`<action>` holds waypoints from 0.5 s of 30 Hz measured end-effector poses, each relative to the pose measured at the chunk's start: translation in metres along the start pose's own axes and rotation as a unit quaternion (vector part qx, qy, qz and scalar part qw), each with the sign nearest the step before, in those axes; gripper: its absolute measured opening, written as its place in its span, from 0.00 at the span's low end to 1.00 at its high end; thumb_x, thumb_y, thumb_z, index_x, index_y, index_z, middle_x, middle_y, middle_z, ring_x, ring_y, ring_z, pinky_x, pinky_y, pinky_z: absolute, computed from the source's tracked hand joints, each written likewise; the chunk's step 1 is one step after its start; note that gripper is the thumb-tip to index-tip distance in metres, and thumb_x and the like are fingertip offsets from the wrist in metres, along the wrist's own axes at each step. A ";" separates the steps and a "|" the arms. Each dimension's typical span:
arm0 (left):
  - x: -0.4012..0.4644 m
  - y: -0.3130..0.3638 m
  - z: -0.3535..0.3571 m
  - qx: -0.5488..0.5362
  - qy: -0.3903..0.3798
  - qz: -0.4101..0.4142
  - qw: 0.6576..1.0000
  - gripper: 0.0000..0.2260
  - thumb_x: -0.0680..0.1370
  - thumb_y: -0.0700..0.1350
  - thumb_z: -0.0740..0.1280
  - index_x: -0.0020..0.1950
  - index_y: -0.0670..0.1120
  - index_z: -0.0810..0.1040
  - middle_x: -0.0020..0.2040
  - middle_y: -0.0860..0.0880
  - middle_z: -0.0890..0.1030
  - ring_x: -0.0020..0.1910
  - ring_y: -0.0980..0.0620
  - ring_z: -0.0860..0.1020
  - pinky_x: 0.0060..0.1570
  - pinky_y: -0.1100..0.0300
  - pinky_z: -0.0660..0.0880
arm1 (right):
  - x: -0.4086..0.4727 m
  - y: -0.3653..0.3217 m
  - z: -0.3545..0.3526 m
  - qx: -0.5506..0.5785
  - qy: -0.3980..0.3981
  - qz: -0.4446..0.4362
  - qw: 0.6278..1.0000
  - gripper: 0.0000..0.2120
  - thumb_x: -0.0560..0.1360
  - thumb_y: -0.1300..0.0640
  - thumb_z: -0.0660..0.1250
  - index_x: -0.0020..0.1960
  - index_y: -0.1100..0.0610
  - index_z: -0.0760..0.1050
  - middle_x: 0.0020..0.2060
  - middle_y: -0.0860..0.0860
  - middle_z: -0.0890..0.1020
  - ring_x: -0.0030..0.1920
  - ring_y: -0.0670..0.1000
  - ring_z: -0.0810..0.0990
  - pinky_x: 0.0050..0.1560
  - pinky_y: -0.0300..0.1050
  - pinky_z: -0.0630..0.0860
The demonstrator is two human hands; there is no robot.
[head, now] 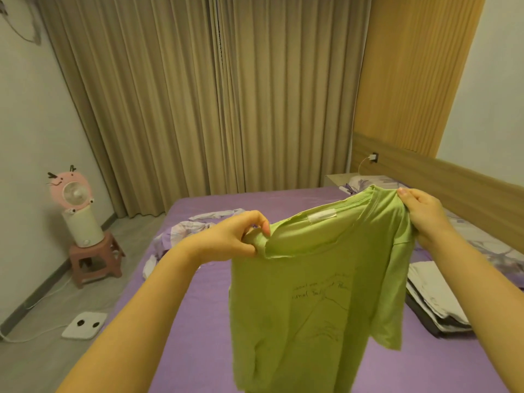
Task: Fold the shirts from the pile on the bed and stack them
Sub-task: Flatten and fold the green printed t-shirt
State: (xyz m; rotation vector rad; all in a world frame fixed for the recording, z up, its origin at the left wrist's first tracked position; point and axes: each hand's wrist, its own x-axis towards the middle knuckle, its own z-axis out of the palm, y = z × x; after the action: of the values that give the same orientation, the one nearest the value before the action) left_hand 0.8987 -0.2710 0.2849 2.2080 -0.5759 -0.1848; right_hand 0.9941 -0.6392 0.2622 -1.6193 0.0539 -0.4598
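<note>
Both hands, left hand and right hand, pinch the green shirt by its shoulders above the bed, likely ready to lay it flat for folding.

Beige curtains shut, wood headboard, grey floor.

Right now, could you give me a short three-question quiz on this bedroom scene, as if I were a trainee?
1. True or false: the green shirt lies flat on the bed.
2. Which holds the shirt? A) left hand only B) right hand only C) both
3. Fill in: the folded stack lies to the person's ____.

Key: 1 false, it hangs in the air. 2 C, one hand grips each shoulder. 3 right.
</note>
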 end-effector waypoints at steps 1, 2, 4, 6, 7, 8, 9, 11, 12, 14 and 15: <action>0.005 0.002 0.006 0.008 0.028 -0.003 1.000 0.15 0.72 0.33 0.68 0.51 0.51 0.74 0.43 0.44 0.76 0.39 0.54 0.72 0.41 0.54 0.71 | 0.005 0.002 -0.004 0.001 -0.006 0.001 1.000 0.10 0.80 0.54 0.60 0.54 0.58 0.77 0.41 0.49 0.81 0.40 0.47 0.78 0.39 0.42 0.74; 0.009 0.003 0.011 -0.001 0.051 -0.004 0.999 0.13 0.72 0.35 0.70 0.50 0.51 0.75 0.45 0.40 0.77 0.40 0.53 0.73 0.42 0.52 0.72 | 0.009 0.003 -0.008 0.002 -0.011 0.003 1.000 0.11 0.80 0.54 0.60 0.54 0.58 0.77 0.41 0.50 0.81 0.40 0.48 0.78 0.40 0.43 0.74; 0.016 0.004 0.021 -0.032 0.095 0.006 0.995 0.08 0.72 0.38 0.72 0.47 0.48 0.78 0.44 0.40 0.78 0.41 0.52 0.74 0.43 0.50 0.72 | 0.017 0.008 -0.015 0.007 -0.017 0.006 1.000 0.11 0.79 0.53 0.61 0.54 0.58 0.78 0.41 0.49 0.81 0.40 0.47 0.79 0.39 0.42 0.74; 0.019 0.007 0.030 -0.068 0.143 0.009 0.987 0.04 0.72 0.40 0.74 0.42 0.47 0.80 0.40 0.44 0.78 0.39 0.52 0.74 0.42 0.53 0.71 | 0.023 0.012 -0.021 0.013 -0.024 0.010 1.000 0.11 0.79 0.53 0.61 0.53 0.58 0.78 0.40 0.49 0.82 0.39 0.46 0.79 0.37 0.42 0.74; 0.020 0.007 0.035 -0.102 0.163 0.010 0.981 0.04 0.72 0.39 0.74 0.41 0.47 0.81 0.41 0.45 0.79 0.40 0.51 0.75 0.43 0.54 0.71 | 0.026 0.013 -0.023 0.016 -0.031 0.011 0.999 0.11 0.79 0.53 0.61 0.52 0.58 0.79 0.40 0.49 0.82 0.39 0.46 0.79 0.38 0.42 0.74; 0.021 0.008 0.039 -0.142 0.184 0.010 0.973 0.05 0.72 0.37 0.73 0.40 0.47 0.82 0.43 0.45 0.81 0.43 0.51 0.78 0.45 0.56 0.73 | 0.028 0.015 -0.026 0.019 -0.039 0.010 0.999 0.11 0.79 0.53 0.61 0.51 0.57 0.79 0.39 0.49 0.82 0.39 0.46 0.79 0.38 0.42 0.74; 0.022 0.009 0.043 -0.181 0.206 0.009 0.962 0.06 0.72 0.36 0.71 0.41 0.47 0.82 0.48 0.45 0.83 0.47 0.51 0.80 0.47 0.58 0.76 | 0.030 0.015 -0.028 0.020 -0.049 0.004 0.999 0.11 0.79 0.52 0.61 0.49 0.55 0.80 0.38 0.48 0.82 0.38 0.45 0.79 0.38 0.41 0.74; 0.026 0.009 0.048 -0.238 0.261 -0.019 0.935 0.04 0.74 0.36 0.69 0.43 0.44 0.80 0.50 0.43 0.83 0.49 0.48 0.80 0.47 0.58 0.76 | 0.035 0.015 -0.034 0.002 -0.067 -0.027 0.997 0.11 0.79 0.51 0.62 0.46 0.53 0.81 0.37 0.45 0.82 0.39 0.43 0.78 0.40 0.40 0.73; 0.029 0.011 0.050 -0.248 0.293 -0.038 0.923 0.03 0.75 0.37 0.69 0.44 0.44 0.79 0.47 0.42 0.82 0.46 0.46 0.79 0.45 0.55 0.75 | 0.038 0.015 -0.036 -0.008 -0.075 -0.046 0.996 0.11 0.79 0.51 0.62 0.47 0.54 0.81 0.37 0.45 0.81 0.40 0.44 0.77 0.42 0.40 0.73; 0.037 0.014 0.052 -0.193 0.352 -0.062 0.914 0.03 0.77 0.41 0.68 0.44 0.47 0.76 0.42 0.43 0.80 0.42 0.46 0.76 0.41 0.54 0.71 | 0.043 0.013 -0.038 -0.024 -0.091 -0.077 0.993 0.12 0.79 0.50 0.61 0.49 0.55 0.80 0.39 0.50 0.80 0.42 0.46 0.75 0.43 0.44 0.71; 0.041 0.016 0.052 -0.132 0.371 -0.064 0.917 0.02 0.77 0.43 0.67 0.45 0.48 0.75 0.40 0.42 0.79 0.40 0.47 0.75 0.40 0.54 0.71 | 0.045 0.012 -0.038 -0.032 -0.095 -0.090 0.991 0.12 0.79 0.50 0.61 0.48 0.55 0.80 0.39 0.52 0.79 0.41 0.47 0.75 0.42 0.44 0.71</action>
State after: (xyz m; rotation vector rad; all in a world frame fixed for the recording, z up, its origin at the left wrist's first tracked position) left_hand 0.9131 -0.3347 0.2656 1.8559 0.0229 0.4726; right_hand 1.0257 -0.6897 0.2636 -1.7310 -0.2240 -0.4442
